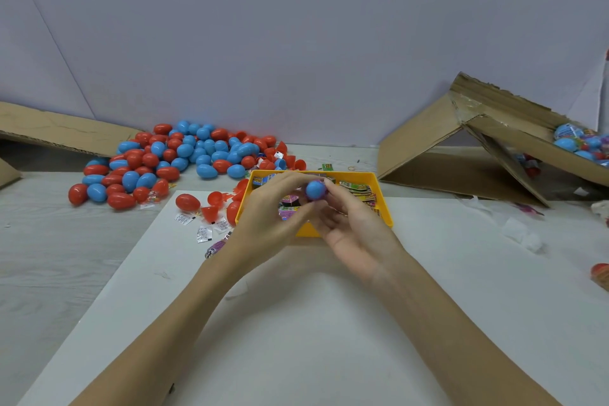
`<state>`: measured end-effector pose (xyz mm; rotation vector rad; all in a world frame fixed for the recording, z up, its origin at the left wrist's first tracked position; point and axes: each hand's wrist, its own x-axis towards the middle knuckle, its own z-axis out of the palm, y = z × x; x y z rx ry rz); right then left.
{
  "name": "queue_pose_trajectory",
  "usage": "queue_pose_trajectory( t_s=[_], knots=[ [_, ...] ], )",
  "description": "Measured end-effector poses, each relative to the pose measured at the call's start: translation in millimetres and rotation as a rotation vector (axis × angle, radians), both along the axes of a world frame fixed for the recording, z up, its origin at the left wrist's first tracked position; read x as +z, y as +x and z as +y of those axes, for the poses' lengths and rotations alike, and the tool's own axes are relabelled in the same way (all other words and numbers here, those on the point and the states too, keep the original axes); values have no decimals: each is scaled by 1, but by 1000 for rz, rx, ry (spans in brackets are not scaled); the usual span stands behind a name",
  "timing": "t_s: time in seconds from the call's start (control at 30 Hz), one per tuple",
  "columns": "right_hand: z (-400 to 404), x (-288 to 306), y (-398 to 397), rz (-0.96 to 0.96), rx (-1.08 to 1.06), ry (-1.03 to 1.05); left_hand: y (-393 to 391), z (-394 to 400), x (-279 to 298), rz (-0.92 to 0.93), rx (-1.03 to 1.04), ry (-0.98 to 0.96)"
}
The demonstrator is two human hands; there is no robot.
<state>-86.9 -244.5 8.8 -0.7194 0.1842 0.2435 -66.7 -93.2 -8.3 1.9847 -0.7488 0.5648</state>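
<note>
The person holds a blue egg [315,189] between both hands, just above the far half of a yellow tray [385,208]. The left hand [273,214] comes in from seven o'clock, its fingers curled over the egg's left side and its thumb underneath. The right hand [349,227] comes in from five o'clock, and its curled fingertips pinch the egg's right side. A thin purple edge shows round the egg where the fingers meet it; what it is cannot be told.

The tray holds printed leaflets [361,191] and lies at twelve o'clock on a white sheet [296,323], under the hands. At ten o'clock from the hands spreads a pile of red and blue eggs [171,158]. A single red egg [187,202] lies at nine o'clock, near the tray, with white sachets [204,231] just beside it at eight o'clock. At two o'clock a cardboard box [425,142] lies tipped on its side, with more blue eggs inside. A cardboard flap [49,132] lies far off at ten o'clock.
</note>
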Motion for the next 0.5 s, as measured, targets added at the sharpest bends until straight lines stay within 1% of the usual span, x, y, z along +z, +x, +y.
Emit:
queue_pose_trajectory(
  t_s=[0.03, 0.1, 0.17, 0.23, 0.37, 0.5],
  knots=[
    [-1, 0, 0, -5, 24, 3, 0, 0, 1, 53, -9, -44],
    [-3, 0, -1, -26, 57, -3, -2, -1, 5, 224, -58, -144],
    [-3, 0, -1, -62, 66, -36, -4, -1, 9, 373, -105, -298],
    [-2, 1, -1, -103, 51, -95, -4, 1, 13, 463, -124, -424],
    [0, 5, -3, -180, 38, -128, -5, 5, 17, 503, -136, -479],
    [4, 5, -6, -267, 18, -244, -5, 5, 19, 504, -175, -472]
  ],
)
